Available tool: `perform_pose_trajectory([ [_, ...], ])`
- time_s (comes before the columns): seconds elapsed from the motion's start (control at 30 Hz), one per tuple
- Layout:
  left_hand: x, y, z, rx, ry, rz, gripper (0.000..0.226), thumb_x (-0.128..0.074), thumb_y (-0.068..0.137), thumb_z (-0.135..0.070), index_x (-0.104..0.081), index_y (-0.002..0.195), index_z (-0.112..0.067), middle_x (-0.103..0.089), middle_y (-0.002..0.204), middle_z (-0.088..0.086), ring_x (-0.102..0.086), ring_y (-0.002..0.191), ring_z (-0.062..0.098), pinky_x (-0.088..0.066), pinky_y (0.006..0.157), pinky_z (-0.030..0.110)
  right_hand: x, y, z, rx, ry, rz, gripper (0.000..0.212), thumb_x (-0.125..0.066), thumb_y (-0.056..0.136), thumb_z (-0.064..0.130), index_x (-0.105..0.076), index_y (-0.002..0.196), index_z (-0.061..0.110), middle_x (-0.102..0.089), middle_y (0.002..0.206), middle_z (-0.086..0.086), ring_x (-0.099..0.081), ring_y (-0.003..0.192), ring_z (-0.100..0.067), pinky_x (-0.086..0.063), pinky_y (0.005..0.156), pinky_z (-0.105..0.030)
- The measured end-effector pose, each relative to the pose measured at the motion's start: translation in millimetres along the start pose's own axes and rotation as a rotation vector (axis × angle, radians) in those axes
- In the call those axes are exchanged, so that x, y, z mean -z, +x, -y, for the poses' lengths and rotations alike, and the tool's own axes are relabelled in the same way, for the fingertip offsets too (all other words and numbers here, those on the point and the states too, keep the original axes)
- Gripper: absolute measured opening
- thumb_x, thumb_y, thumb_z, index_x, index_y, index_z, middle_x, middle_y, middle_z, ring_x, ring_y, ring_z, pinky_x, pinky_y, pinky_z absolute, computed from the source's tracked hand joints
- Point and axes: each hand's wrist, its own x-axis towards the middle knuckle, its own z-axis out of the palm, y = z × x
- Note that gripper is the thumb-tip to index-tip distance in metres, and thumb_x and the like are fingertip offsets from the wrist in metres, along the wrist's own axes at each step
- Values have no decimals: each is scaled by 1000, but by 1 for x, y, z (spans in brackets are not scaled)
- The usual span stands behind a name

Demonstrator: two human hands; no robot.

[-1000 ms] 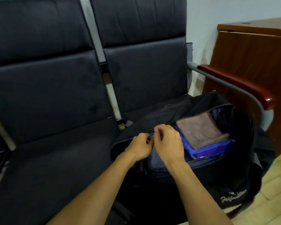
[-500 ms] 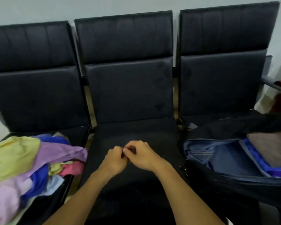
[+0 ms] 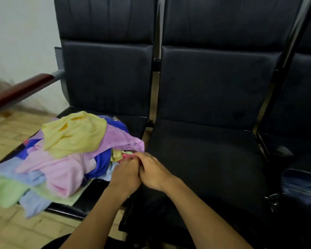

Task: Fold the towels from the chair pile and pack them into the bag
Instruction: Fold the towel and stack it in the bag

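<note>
A loose pile of towels (image 3: 74, 151) lies on the leftmost chair seat: yellow on top, then pink, lilac, blue, light blue and green. A small pink-red towel (image 3: 126, 156) pokes out at the pile's right edge. My left hand (image 3: 126, 172) and my right hand (image 3: 153, 172) are pressed together with curled fingers just below that pink-red towel. Their fingertips reach its edge, and the backs of the hands hide whether any finger grips it. The black bag (image 3: 294, 223) shows only at the right edge, its blue-grey lining (image 3: 302, 185) open.
The black middle chair seat (image 3: 205, 159) lies bare right of my hands. A wooden armrest (image 3: 20, 90) juts out at the left above the tiled floor (image 3: 5, 133). Some towels hang over the left seat's front edge.
My view has swung left from the bag to the towel pile. Both hands, still held together, have travelled left across the middle seat to the pile's right edge.
</note>
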Motion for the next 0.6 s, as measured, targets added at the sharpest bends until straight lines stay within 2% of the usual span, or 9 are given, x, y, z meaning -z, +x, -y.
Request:
perform_pose_trajectory([
  [0.03, -1, 5, 11, 41, 9, 8, 42, -55, 90, -27, -54, 130, -13, -59, 129, 7, -54, 120, 25, -42, 101, 36, -4, 8, 6, 11, 18, -29, 46, -44, 101, 15, -42, 146, 22, -47, 146, -7, -49, 129, -24, -41, 111, -41],
  [0.1, 2, 11, 28, 118, -32, -129, 39, -43, 89, -27, -58, 122, -14, -62, 120, 10, -54, 112, 29, -44, 95, 40, -10, 21, 19, 11, 71, -64, 49, -38, 105, 23, -30, 154, 26, -39, 154, -7, -47, 133, -23, -41, 111, -41],
  [0.2, 13, 11, 44, 250, -121, -332, 20, -55, 87, -11, -63, 103, -1, -59, 107, 24, -49, 104, 41, -39, 87, 48, -22, 43, 39, 7, 135, -69, 56, -31, 108, 28, -9, 159, 31, -35, 157, -8, -46, 134, -25, -41, 110, -42],
  [0.3, 22, 11, 54, 377, -89, -435, 33, -61, 88, -18, -57, 119, -4, -44, 133, 24, -38, 123, 40, -35, 94, 49, -29, 57, 56, 61, 239, -133, 55, -37, 105, 9, -20, 157, 17, -49, 144, -15, -52, 126, -29, -42, 104, -35],
  [0.37, 26, 14, 62, 433, -103, -440, 53, -62, 90, -22, -42, 138, -12, -27, 151, 19, -23, 137, 39, -34, 100, 51, -37, 65, 60, 7, 355, -119, 49, -37, 108, 18, -28, 155, 24, -50, 144, -8, -52, 124, -19, -40, 104, -28],
  [0.43, 30, 17, 72, 447, -122, -427, 65, -60, 92, -23, -29, 149, -22, -14, 158, 15, -17, 139, 40, -34, 101, 51, -50, 73, 60, -23, 423, -104, 46, -37, 108, 25, -32, 153, 30, -50, 145, -2, -51, 125, -15, -39, 109, -28],
  [0.47, 32, 18, 77, 445, -127, -427, 67, -58, 93, -21, -26, 152, -23, -14, 158, 15, -19, 137, 41, -33, 101, 49, -57, 76, 60, -11, 458, -105, 46, -38, 108, 22, -34, 153, 31, -51, 144, -2, -52, 126, -17, -40, 111, -32],
  [0.53, 33, 21, 87, 441, -140, -462, 65, -56, 94, -14, -27, 151, -18, -25, 152, 18, -31, 126, 42, -31, 100, 45, -71, 80, 58, 22, 552, -82, 52, -40, 105, 8, -36, 151, 31, -51, 144, -4, -53, 127, -19, -42, 112, -35],
  [0.6, 33, 23, 93, 420, -171, -535, 46, -52, 92, -3, -45, 137, -4, -43, 136, 22, -40, 113, 41, -33, 95, 44, -80, 81, 57, 53, 590, -33, 65, -42, 101, -3, -31, 152, 35, -42, 152, -4, -48, 133, -18, -42, 113, -36],
])
